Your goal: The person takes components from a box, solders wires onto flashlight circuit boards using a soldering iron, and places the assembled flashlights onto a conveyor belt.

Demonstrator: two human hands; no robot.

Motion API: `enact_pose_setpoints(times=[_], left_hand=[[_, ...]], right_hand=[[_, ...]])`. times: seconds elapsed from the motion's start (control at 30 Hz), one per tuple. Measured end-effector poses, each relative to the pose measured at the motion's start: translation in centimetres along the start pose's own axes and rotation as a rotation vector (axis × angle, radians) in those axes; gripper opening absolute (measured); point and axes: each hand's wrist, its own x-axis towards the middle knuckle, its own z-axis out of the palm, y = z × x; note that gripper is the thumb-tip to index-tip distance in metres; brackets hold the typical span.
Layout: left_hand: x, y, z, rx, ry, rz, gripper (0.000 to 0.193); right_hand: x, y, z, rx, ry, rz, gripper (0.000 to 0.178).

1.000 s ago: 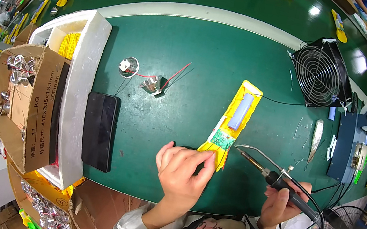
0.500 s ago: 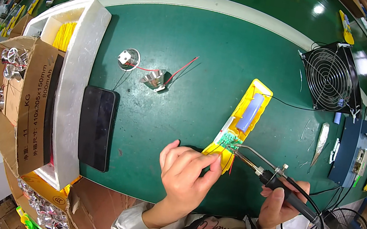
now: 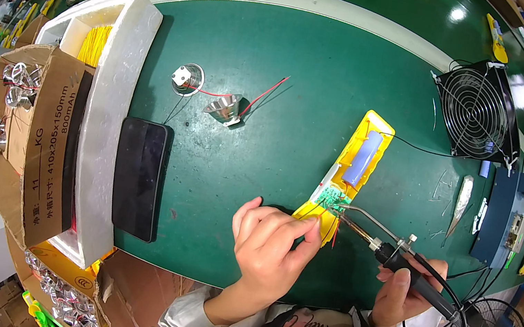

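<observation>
A long yellow plastic casing (image 3: 376,126) lies slanted on the bench, with a blue-violet cylindrical battery (image 3: 362,159) in its far part. Nearer to me in the casing sits a small green circuit board (image 3: 331,197). The thumb and forefinger of my left hand (image 3: 273,246) are closed at the casing's near end; a thin dark wire shows by the fingertips, partly hidden. My right hand (image 3: 401,296) grips a soldering iron (image 3: 421,284) by its black handle. Its tip and the thin metal feed tube (image 3: 365,214) fixed to it meet at the board's right edge.
Two silver reflectors (image 3: 224,109) (image 3: 187,78) with red wires lie mid-left. A black phone (image 3: 139,178) rests beside a white foam box (image 3: 115,130) and a cardboard box (image 3: 49,147) of reflectors. To the right are a black fan (image 3: 471,109), tweezers (image 3: 462,199) and a blue device with a spool (image 3: 495,222).
The whole view has shifted slightly. My left hand stays closed at the casing's near end, and the iron's tip remains at the circuit board.
</observation>
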Motion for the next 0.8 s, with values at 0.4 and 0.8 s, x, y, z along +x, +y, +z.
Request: enact_pose_setpoints(times=[0.4,0.8], left_hand=[[0.0,0.0,0.0,-0.001,-0.002,0.000,0.016],[-0.1,0.0,0.0,0.035,0.023,0.003,0.014]], right_hand=[[0.1,-0.3,0.1,-0.037,-0.007,-0.017,0.028],[-0.3,-0.1,-1.3,-0.006,0.015,-0.060,0.033]])
